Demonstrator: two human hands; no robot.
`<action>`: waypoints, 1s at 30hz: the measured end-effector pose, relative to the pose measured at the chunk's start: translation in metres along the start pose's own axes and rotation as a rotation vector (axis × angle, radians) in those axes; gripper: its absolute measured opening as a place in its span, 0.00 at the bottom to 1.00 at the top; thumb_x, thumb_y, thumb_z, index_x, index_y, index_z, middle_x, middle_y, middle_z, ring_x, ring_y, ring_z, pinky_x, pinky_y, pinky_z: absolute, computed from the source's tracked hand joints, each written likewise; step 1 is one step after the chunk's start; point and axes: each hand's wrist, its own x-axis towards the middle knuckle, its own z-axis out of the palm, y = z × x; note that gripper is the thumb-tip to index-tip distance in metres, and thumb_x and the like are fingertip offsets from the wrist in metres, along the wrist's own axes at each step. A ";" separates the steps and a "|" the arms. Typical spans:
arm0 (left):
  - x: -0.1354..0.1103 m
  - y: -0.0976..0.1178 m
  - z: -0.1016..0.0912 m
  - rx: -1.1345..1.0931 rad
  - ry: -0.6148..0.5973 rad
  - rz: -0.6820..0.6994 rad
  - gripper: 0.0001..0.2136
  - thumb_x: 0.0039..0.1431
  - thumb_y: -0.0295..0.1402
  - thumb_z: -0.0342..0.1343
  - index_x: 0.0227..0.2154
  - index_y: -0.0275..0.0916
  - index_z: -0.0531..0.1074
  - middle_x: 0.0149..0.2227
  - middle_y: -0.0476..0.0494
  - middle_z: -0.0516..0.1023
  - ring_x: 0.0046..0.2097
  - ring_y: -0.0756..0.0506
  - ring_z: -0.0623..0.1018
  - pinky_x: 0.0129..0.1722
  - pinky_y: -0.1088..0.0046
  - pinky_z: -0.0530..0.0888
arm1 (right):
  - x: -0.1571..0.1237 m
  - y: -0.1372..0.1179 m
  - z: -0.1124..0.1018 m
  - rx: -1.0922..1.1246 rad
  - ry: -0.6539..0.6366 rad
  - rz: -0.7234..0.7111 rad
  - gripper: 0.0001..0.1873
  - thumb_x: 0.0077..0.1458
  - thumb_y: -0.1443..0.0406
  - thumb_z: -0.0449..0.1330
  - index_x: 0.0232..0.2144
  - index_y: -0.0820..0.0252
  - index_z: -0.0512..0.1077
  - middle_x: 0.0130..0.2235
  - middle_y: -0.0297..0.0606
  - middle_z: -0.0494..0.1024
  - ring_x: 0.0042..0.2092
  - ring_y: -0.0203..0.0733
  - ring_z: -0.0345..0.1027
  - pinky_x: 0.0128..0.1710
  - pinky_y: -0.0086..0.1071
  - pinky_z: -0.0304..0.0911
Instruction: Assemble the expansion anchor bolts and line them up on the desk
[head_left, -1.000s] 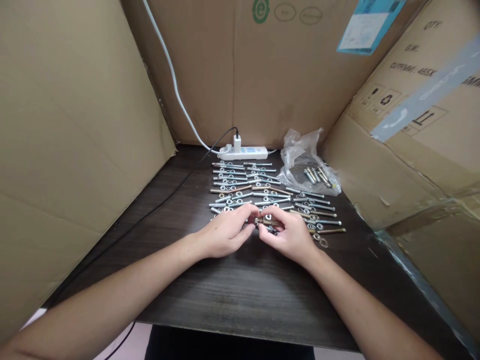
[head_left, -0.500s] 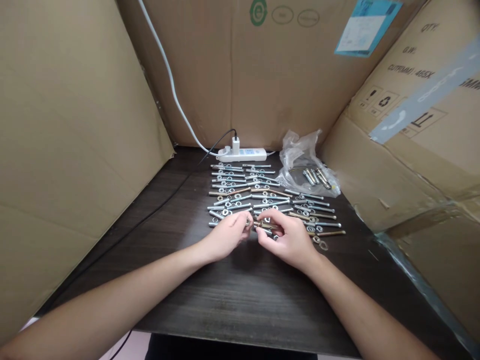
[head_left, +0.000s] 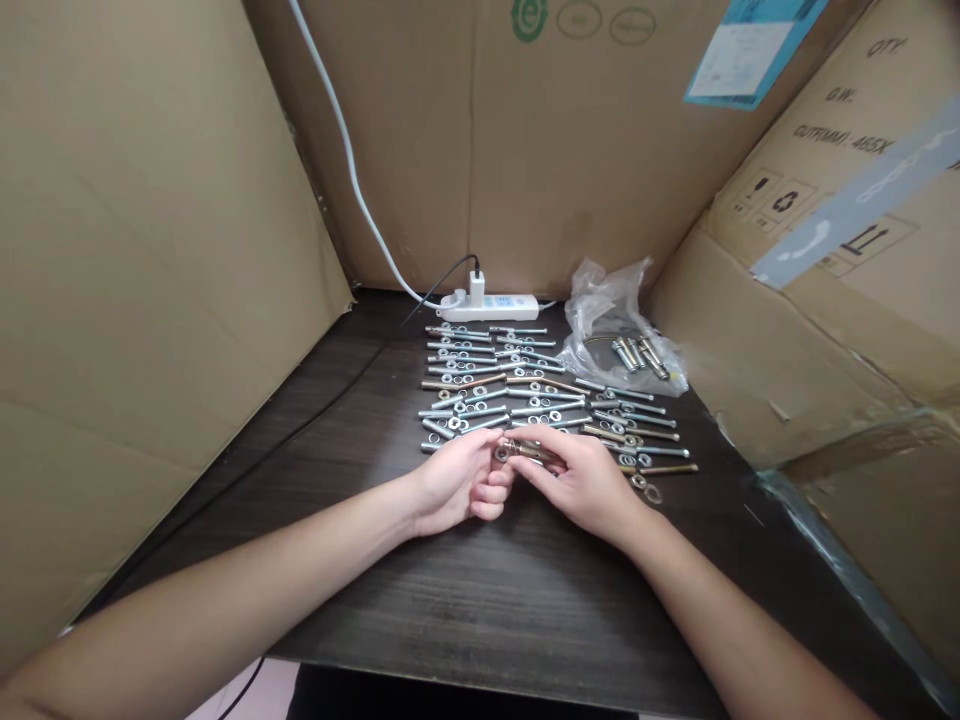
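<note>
My left hand (head_left: 461, 482) is closed, its fingers curled around a small metal nut (head_left: 502, 454) that shows at the thumb and fingertips. Right against it, my right hand (head_left: 581, 475) pinches a thin ring washer (head_left: 513, 447) between thumb and forefinger. The fingers partly cover both pieces. Behind and beneath the hands, long metal bolts (head_left: 547, 405) lie in rows on the dark table, with loose nuts and washers (head_left: 555, 416) among them. Most are silver, some brass-coloured. Two rings (head_left: 652, 494) lie to the right of my right hand.
A clear plastic bag (head_left: 600, 310) with several bolts (head_left: 637, 357) on it lies at the back right. A white power strip (head_left: 517, 307) with a plugged-in charger (head_left: 477, 289) stands at the back. A black cable (head_left: 322, 408) crosses the table (head_left: 450, 600). Cardboard walls (head_left: 405, 150) surround it.
My hands have come together, so the nut and the ring now meet. The left hand has turned, showing its curled fingers. The whole view has shifted slightly.
</note>
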 end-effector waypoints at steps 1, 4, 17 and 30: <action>0.000 0.000 0.000 -0.003 0.002 0.003 0.15 0.64 0.41 0.39 0.26 0.36 0.59 0.21 0.55 0.52 0.20 0.56 0.48 0.17 0.82 0.48 | 0.000 0.001 0.000 0.001 -0.005 0.001 0.13 0.58 0.64 0.57 0.46 0.52 0.73 0.39 0.31 0.81 0.31 0.34 0.73 0.31 0.26 0.65; 0.000 -0.001 -0.001 -0.009 0.009 0.010 0.13 0.64 0.40 0.41 0.27 0.37 0.59 0.21 0.55 0.52 0.20 0.56 0.48 0.18 0.82 0.48 | 0.000 0.002 0.001 0.007 -0.013 0.000 0.12 0.58 0.63 0.59 0.45 0.51 0.74 0.41 0.30 0.81 0.34 0.35 0.74 0.33 0.26 0.66; -0.002 0.000 0.001 0.034 -0.001 -0.009 0.12 0.63 0.39 0.40 0.30 0.37 0.60 0.22 0.55 0.51 0.21 0.55 0.47 0.19 0.80 0.47 | 0.000 0.006 0.003 0.021 -0.005 0.088 0.13 0.56 0.61 0.60 0.45 0.49 0.76 0.42 0.29 0.81 0.38 0.39 0.77 0.41 0.31 0.69; -0.004 -0.001 0.004 0.053 -0.021 -0.003 0.11 0.62 0.39 0.40 0.31 0.38 0.60 0.24 0.54 0.54 0.21 0.55 0.49 0.19 0.80 0.50 | 0.000 0.006 0.003 -0.076 -0.051 0.099 0.13 0.55 0.55 0.61 0.42 0.47 0.77 0.39 0.28 0.82 0.33 0.37 0.76 0.36 0.29 0.67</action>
